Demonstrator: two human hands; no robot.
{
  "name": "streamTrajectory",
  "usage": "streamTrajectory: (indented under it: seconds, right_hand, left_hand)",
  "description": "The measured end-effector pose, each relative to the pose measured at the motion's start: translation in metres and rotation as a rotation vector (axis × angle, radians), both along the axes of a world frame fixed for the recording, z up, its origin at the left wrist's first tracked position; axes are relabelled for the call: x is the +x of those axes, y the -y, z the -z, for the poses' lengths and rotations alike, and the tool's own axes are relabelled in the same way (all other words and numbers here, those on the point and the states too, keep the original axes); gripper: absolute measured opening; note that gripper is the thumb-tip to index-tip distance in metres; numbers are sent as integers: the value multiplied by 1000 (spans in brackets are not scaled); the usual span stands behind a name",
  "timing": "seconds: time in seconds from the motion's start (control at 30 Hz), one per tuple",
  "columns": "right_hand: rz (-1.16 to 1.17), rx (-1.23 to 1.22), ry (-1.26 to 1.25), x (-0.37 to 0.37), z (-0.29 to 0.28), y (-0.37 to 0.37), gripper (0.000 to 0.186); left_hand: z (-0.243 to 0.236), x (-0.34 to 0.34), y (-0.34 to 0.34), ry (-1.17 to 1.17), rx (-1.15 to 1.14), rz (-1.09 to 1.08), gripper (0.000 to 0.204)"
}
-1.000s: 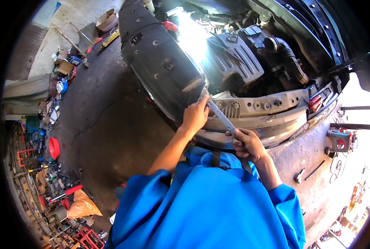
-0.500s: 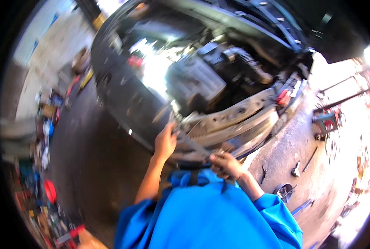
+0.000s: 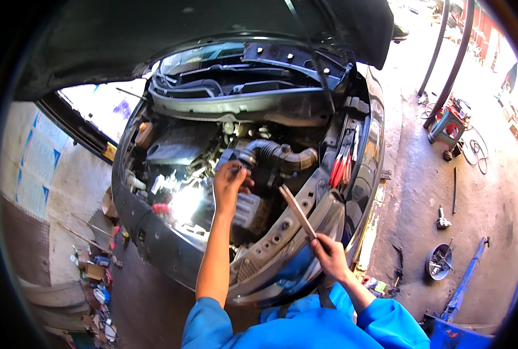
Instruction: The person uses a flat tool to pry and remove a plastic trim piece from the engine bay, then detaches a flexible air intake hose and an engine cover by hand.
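While the hood (image 3: pixel 212 41) is standing raised over the car (image 3: pixel 154 241), the person's R hand (image 3: pixel 331 257) is gripping the near end of a flat metal bar (image 3: pixel 298 212), fingers wrapped closed around it. The metal bar is slanting up & to the L, above the front crossmember (image 3: pixel 276 237), w/ its far end pointing toward the engine bay; can't tell if it's touching anything there. Meanwhile the L hand (image 3: pixel 230 185) is hanging over the bay, near the ribbed air hose (image 3: pixel 287 156). Its fingers are curling in, only partly open, & I can't tell whether they're pinching anything small.

L of that wrist, a bright light (image 3: pixel 187 203) is glaring on the engine parts. Some red-handled tools (image 3: pixel 341 168) are lying at the R front corner of the bay. Over on the floor to the R, a round bowl (image 3: pixel 431 269) w/ small bits inside is sitting near a blue jack (image 3: pixel 463 279).
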State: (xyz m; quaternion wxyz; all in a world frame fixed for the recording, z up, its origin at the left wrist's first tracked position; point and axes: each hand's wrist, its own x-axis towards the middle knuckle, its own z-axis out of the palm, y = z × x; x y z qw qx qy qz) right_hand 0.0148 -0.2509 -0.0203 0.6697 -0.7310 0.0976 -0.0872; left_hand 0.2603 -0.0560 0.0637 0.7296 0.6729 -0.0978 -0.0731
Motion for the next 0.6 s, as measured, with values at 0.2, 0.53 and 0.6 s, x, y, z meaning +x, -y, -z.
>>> streamTrajectory:
  seconds: [0.2,0.53,0.6]
  right_hand:
    - [-118,-174,254,48,7,25,21]
    - [-295,26,449,69,28,50,25]
    - [-273,38,432,76,31,57,26]
  left_hand:
    - [-11,147,93,-22,-115,-50,26]
    - [5,339,156,255,229,-86,17]
    - [-13,349,193,193,345,-149,16]
